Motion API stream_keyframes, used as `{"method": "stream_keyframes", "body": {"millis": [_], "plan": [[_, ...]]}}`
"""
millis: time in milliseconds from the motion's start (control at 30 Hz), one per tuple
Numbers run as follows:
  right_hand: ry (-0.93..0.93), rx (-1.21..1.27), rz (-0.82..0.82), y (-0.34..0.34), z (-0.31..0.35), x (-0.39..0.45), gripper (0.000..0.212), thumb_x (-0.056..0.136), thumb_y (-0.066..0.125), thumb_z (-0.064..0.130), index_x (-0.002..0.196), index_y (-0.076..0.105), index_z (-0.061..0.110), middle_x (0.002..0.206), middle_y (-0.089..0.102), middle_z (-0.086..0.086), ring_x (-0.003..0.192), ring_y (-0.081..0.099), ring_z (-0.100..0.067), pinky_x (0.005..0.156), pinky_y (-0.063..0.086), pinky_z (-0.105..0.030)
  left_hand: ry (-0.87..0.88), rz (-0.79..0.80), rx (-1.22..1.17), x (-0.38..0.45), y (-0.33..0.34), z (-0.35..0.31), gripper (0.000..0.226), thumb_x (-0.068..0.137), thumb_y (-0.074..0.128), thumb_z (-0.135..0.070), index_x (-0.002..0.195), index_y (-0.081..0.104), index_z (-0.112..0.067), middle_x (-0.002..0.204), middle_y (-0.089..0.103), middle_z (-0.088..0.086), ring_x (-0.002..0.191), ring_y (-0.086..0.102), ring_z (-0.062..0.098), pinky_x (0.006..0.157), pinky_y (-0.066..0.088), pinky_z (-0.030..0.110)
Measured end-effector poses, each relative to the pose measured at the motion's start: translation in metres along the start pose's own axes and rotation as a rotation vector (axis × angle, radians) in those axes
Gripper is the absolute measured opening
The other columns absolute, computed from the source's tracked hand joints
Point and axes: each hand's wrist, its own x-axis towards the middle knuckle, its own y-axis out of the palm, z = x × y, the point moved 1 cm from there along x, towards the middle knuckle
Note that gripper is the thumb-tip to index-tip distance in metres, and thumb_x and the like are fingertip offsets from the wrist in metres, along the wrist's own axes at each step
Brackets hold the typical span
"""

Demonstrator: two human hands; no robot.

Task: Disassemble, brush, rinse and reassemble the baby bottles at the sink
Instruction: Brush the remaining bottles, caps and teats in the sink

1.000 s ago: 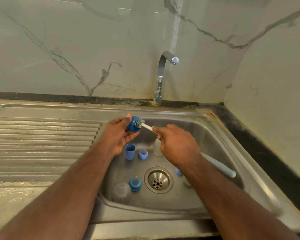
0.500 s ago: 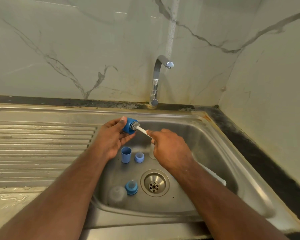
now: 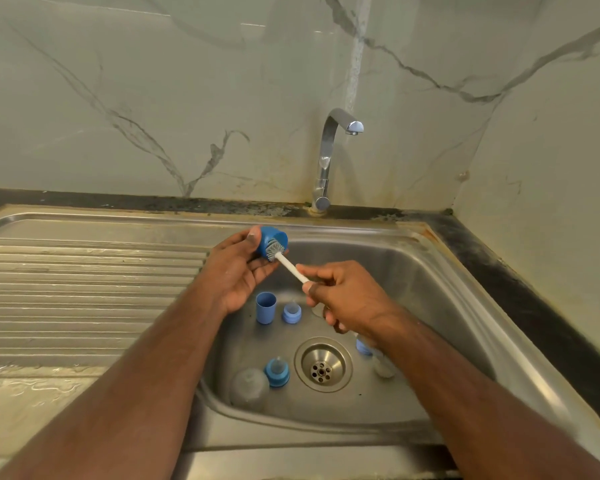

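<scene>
Brush [image 3: 277, 251] head further out of the blue cap [image 3: 272, 241] than before

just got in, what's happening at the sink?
A person is scrubbing baby-bottle parts. The left hand grips a blue plastic cap over the steel sink basin; the right hand pinches a white-handled bottle brush, bristles inside the cap. More blue parts lie in the basin. The chrome tap is off.

No text, label, brand, number or sign can be read on anything here, whether the sink, the tap or the blue parts.
</scene>
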Motion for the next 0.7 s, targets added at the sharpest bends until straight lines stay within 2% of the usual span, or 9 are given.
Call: {"method": "stream_keyframes", "body": {"millis": [100,133,233,300,333,433,533,600,700], "plan": [[-0.089,-0.363,-0.021,-0.008,0.005,0.003,0.037,0.099,0.059,0.022,0.132,0.062,0.038,0.075,0.06,0.016,0.059,0.053,-0.004,0.056,0.041,-0.016,0.012,-0.034,0.017,0.0,-0.002,0.002,0.032,0.1,0.06,-0.019,0.127,0.062,-0.003,0.117,0.072,0.023,0.103,0.074,0.036,0.078,0.064,0.04],[-0.098,-0.391,-0.056,-0.009,0.005,0.003,0.037,0.099,0.059,0.023,0.133,0.062,0.037,0.076,0.057,0.018,0.062,0.053,-0.003,0.058,0.039,-0.013,0.016,-0.036,0.013,0.0,-0.001,0.002,0.032,0.1,0.06,-0.019,0.128,0.062,-0.003,0.118,0.072,0.023,0.104,0.073,0.036,0.081,0.063,0.042],[-0.052,-0.133,-0.1,-0.005,0.001,0.0,0.036,0.099,0.058,0.018,0.132,0.063,0.033,0.08,0.062,0.014,0.056,0.053,0.0,0.054,0.038,-0.014,0.01,-0.027,-0.004,-0.001,0.002,0.002,0.03,0.102,0.056,-0.02,0.127,0.06,-0.003,0.118,0.072,0.022,0.105,0.073,0.034,0.083,0.062,0.043],[0.026,0.123,-0.049,0.001,0.001,-0.004,0.035,0.099,0.059,0.014,0.129,0.066,0.029,0.079,0.068,0.002,0.049,0.049,-0.004,0.045,0.038,-0.021,0.001,-0.019,-0.008,-0.002,0.002,0.001,0.03,0.103,0.055,-0.021,0.125,0.06,-0.002,0.115,0.072,0.023,0.104,0.073,0.036,0.08,0.063,0.041],[0.037,0.147,-0.02,0.002,0.001,-0.005,0.035,0.098,0.059,0.014,0.129,0.066,0.029,0.078,0.069,0.0,0.049,0.048,-0.008,0.044,0.037,-0.023,-0.005,-0.015,-0.009,-0.003,0.002,0.0,0.029,0.103,0.055,-0.021,0.124,0.061,-0.002,0.114,0.073,0.024,0.103,0.073,0.037,0.079,0.064,0.04],[-0.062,-0.265,-0.012,-0.004,0.004,-0.001,0.036,0.098,0.059,0.021,0.13,0.064,0.038,0.078,0.066,0.01,0.056,0.053,-0.006,0.053,0.041,-0.02,-0.005,-0.029,0.031,-0.003,0.0,-0.001,0.028,0.103,0.057,-0.019,0.124,0.062,-0.002,0.108,0.075,0.022,0.098,0.075,0.035,0.076,0.064,0.039],[-0.155,-0.641,-0.125,-0.008,0.007,-0.001,0.041,0.101,0.052,0.026,0.139,0.055,0.041,0.097,0.065,0.008,0.076,0.059,-0.011,0.068,0.049,-0.026,-0.003,-0.074,0.039,-0.003,0.0,0.001,0.028,0.101,0.06,-0.02,0.122,0.062,-0.003,0.105,0.076,0.02,0.095,0.076,0.031,0.072,0.064,0.038],[-0.211,-0.8,-0.197,-0.007,0.006,-0.003,0.043,0.104,0.046,0.028,0.145,0.046,0.04,0.101,0.057,0.006,0.086,0.057,-0.015,0.072,0.049,-0.032,-0.007,-0.087,0.027,-0.003,0.0,0.003,0.027,0.1,0.062,-0.021,0.12,0.061,-0.003,0.109,0.074,0.021,0.095,0.076,0.031,0.072,0.063,0.038],[-0.218,-0.85,-0.196,-0.003,0.003,0.0,0.046,0.103,0.046,0.026,0.147,0.043,0.039,0.098,0.051,0.007,0.084,0.055,-0.015,0.067,0.043,-0.029,0.0,-0.072,0.079,-0.005,0.002,0.004,0.023,0.099,0.064,-0.021,0.115,0.061,-0.006,0.11,0.073,0.02,0.094,0.076,0.029,0.072,0.063,0.036]]}}
